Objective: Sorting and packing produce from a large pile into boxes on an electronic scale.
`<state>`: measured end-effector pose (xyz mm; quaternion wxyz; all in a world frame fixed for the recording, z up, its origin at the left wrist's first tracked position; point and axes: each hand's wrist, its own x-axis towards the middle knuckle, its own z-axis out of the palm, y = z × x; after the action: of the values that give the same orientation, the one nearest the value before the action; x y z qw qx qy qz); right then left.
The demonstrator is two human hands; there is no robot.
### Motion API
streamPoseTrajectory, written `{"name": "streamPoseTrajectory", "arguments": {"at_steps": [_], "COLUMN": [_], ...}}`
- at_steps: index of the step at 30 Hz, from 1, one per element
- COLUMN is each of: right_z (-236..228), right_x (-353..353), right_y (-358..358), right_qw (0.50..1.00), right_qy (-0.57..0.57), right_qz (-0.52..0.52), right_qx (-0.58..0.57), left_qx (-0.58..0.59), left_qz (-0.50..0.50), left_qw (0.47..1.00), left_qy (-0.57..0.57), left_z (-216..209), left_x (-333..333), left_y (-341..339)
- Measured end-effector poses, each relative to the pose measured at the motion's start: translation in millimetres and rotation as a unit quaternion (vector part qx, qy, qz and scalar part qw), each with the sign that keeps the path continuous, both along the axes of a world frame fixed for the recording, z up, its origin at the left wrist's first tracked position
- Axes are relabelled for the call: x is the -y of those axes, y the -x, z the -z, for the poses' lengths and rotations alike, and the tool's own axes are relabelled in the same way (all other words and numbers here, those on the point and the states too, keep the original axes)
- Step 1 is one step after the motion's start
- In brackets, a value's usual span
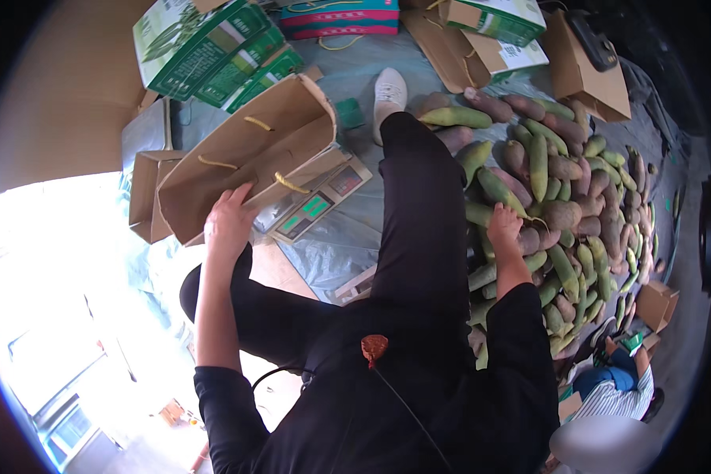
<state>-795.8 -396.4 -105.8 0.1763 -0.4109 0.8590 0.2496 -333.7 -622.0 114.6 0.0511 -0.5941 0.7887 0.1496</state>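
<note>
My left hand [229, 223] grips the near rim of a tall open cardboard gift box [272, 142], fingers over its edge. The box has yellow cord handles, lies tilted with its open side toward me, and rests at a digital scale [316, 207] with a lit green display. To the right, my right hand [505, 227] is closed at the lower end of a long green radish [499, 192] at the near left side of a big radish pile [565, 170]. Its fingertips partly hide that end. Green and purplish radishes lie mixed in the pile.
Green-and-white printed cartons [213, 51] are stacked at the far left, beside a pink-and-teal box [340, 20]. More open cartons [588, 75] stand at the far right. Another person [620, 387] in a striped top sits at the lower right. Blue plastic sheeting [347, 253] covers the floor.
</note>
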Motion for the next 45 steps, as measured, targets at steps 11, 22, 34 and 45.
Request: {"name": "streamPoseTrajectory", "arguments": {"at_steps": [11, 22, 34, 45], "right_z": [-30.9, -69.9, -296.6, -219.6], "right_x": [14.9, 31.6, 205.7, 281.0], "right_y": [-16.8, 40.6, -91.4, -299.2], "right_qw": [0.998, 0.96, 0.765, 0.82], "right_qy": [-0.029, 0.232, 0.464, 0.265], "right_qz": [0.028, 0.084, -0.149, -0.428], "right_qx": [0.039, 0.135, 0.42, 0.274], "left_qx": [-0.445, 0.011, -0.016, -0.039], "left_qz": [-0.17, -0.023, -0.01, 0.034], "left_qw": [0.873, 0.999, 1.0, 0.999], "left_qy": [-0.103, -0.035, -0.017, -0.002], "left_z": [21.8, 1.4, 14.8, 18.4], "left_x": [41.5, 1.0, -23.0, -27.1], "left_y": [44.3, -44.3, -29.7, -31.3]}}
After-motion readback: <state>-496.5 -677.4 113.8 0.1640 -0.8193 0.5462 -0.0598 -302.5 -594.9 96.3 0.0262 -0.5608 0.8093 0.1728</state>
